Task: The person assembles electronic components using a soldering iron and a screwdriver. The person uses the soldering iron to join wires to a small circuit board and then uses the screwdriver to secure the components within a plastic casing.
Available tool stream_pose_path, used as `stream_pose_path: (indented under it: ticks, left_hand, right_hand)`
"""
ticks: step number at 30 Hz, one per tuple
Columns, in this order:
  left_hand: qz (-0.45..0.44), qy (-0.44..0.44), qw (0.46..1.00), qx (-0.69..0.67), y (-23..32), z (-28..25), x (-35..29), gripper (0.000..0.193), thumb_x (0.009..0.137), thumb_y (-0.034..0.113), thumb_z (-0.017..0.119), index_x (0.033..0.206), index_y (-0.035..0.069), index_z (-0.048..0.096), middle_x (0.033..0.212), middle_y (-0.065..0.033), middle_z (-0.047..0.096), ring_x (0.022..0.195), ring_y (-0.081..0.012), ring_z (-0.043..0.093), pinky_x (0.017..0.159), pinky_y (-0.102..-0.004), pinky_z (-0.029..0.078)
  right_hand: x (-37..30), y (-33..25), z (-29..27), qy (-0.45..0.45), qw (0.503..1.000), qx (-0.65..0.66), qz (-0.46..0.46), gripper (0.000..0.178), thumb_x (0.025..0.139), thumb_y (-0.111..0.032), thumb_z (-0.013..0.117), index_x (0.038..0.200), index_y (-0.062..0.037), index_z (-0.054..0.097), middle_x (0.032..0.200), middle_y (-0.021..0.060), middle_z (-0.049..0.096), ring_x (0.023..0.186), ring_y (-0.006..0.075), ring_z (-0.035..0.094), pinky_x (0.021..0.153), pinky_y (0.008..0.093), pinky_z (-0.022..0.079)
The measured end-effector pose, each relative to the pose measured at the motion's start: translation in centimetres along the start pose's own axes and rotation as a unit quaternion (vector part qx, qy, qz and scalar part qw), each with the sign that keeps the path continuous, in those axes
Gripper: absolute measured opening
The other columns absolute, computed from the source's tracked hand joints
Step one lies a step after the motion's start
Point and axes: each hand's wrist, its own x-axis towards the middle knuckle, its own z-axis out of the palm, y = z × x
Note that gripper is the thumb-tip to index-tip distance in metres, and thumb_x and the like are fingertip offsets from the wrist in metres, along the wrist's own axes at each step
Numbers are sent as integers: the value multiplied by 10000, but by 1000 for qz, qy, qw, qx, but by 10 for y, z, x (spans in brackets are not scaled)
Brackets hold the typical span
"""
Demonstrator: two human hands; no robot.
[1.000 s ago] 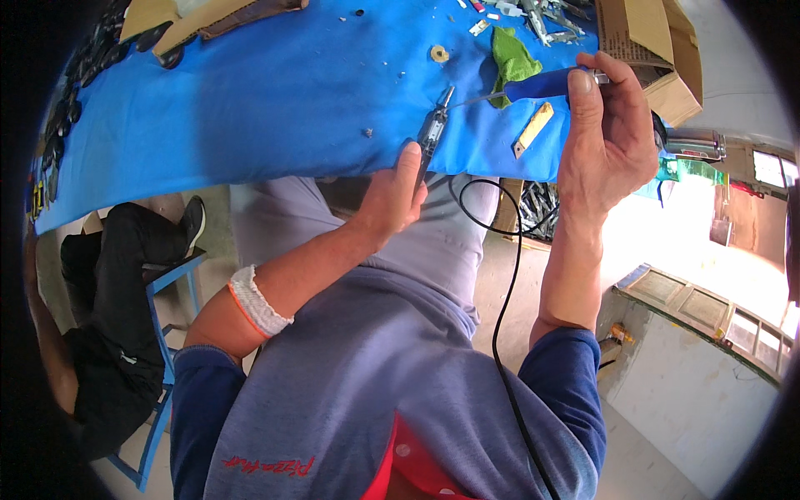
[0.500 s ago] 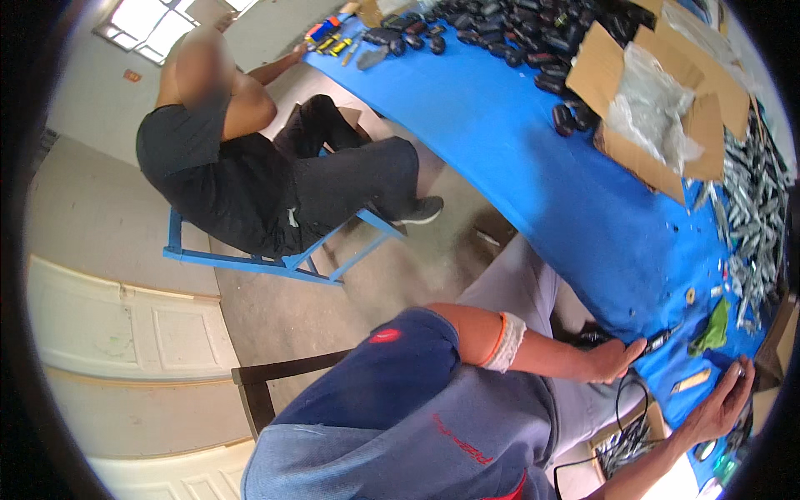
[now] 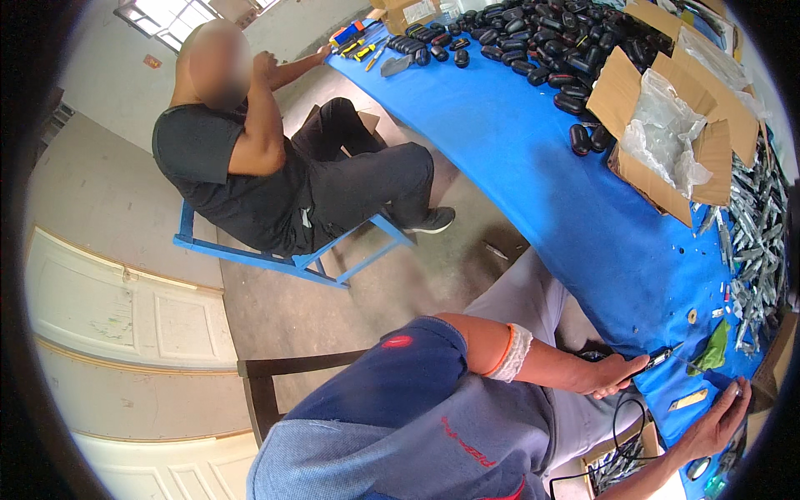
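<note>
My left hand [image 3: 618, 375], at the end of a forearm with a white-and-orange band, is closed round a black soldering iron [image 3: 654, 362]. The iron's thin tip points over the blue-covered table, and a black cable [image 3: 618, 412] loops down behind the hand. To the right, my right hand [image 3: 718, 425] has its fingers bent together just above the cloth. A small shiny spot shows at its fingertips; what they pinch is too small to name. Between the hands lies a flat yellowish strip [image 3: 688, 401]. Just beyond it is a crumpled green cloth [image 3: 712, 347].
An open cardboard box [image 3: 615, 100] with clear plastic stands on the blue table [image 3: 533, 158]. Black oval cases [image 3: 533, 37] and grey metal parts [image 3: 754, 242] lie heaped behind. Hand tools [image 3: 358, 46] sit at the far end. A co-worker [image 3: 242, 175] sits on a blue chair [image 3: 242, 250].
The whole view has shifted a little, so the table and co-worker appear lower and further right. Both my hands stay almost in place, the left still round the soldering iron.
</note>
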Motion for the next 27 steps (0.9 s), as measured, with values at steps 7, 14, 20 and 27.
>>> stream_pose_path:
  ticks: [7,14,20,27]
  left_hand:
    - [-38,-69,993,-93,-1,-5,-5,675,740,814,405,627,148,399,460,53,284,367,-81,237,394,-262,169]
    - [-48,-187,972,-136,-7,-14,-3,603,807,746,399,625,171,416,462,74,300,356,-47,224,346,-235,175]
    - [-45,-9,991,-129,19,-33,-10,547,874,661,392,652,161,407,488,55,333,358,-72,272,358,-223,234]
    - [-19,52,998,12,10,2,9,575,876,646,417,630,127,382,412,28,271,333,-92,251,383,-250,233]
  right_hand:
    - [-3,11,-3,-3,1000,-21,-2,332,949,-183,530,1212,17,553,1150,109,607,1070,172,554,930,288,431]
    - [-6,17,-10,6,999,33,11,308,944,-152,536,1206,9,558,1153,117,608,1034,170,570,908,291,450]
    - [-1,-8,17,115,984,133,2,256,828,42,608,1080,-2,598,993,86,641,840,116,575,737,215,463]
    - [-27,7,-24,165,980,106,27,273,838,-3,649,1086,48,548,982,129,630,778,101,555,662,194,463]
